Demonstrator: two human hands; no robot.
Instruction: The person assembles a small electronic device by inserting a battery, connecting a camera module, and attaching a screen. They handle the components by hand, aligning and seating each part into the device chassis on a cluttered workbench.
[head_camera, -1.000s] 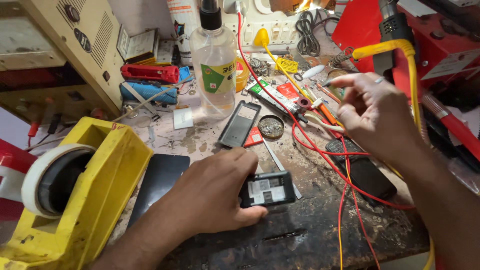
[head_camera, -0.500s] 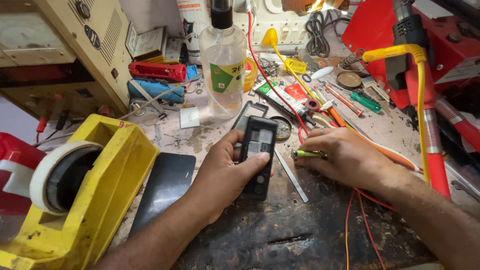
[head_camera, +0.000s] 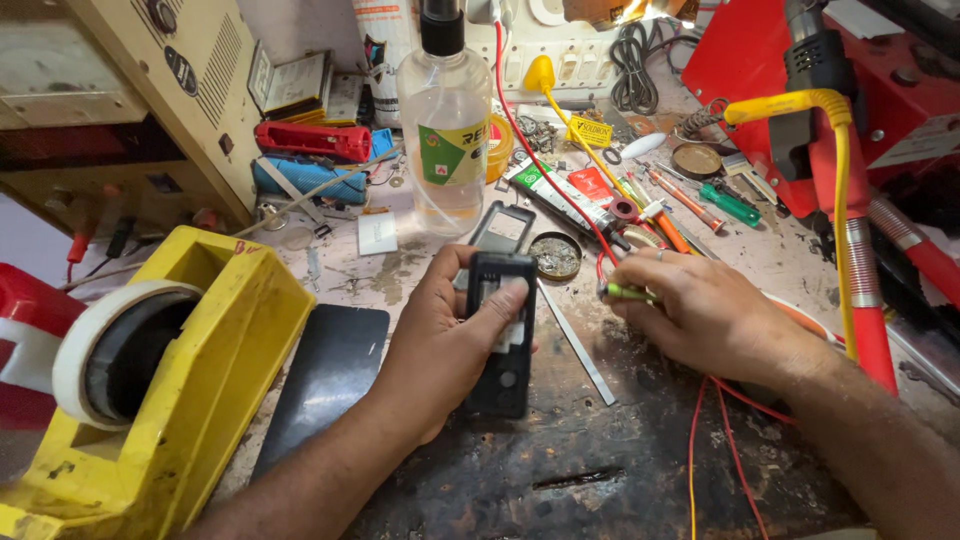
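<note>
Our left hand (head_camera: 450, 335) clamps small black phone (head_camera: 500, 345), long axis near-far; right hand (head_camera: 700, 315) pinches green-tipped probe (head_camera: 625, 292) just right of it.

Bench clutter around the hands.
Yellow tape dispenser (head_camera: 150, 400) far left; black slab (head_camera: 330, 375) just left of the wrist; clear spray bottle (head_camera: 445, 130) and round tin (head_camera: 555, 255) beyond the fingers; red-handled tool (head_camera: 315, 140) further back.

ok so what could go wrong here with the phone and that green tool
1. The left hand holds the small black phone upright by its edges only; pressure from the tool might tip it.
2. The right hand pinches the green-handled tool among loose red wires, which could snag.
</note>
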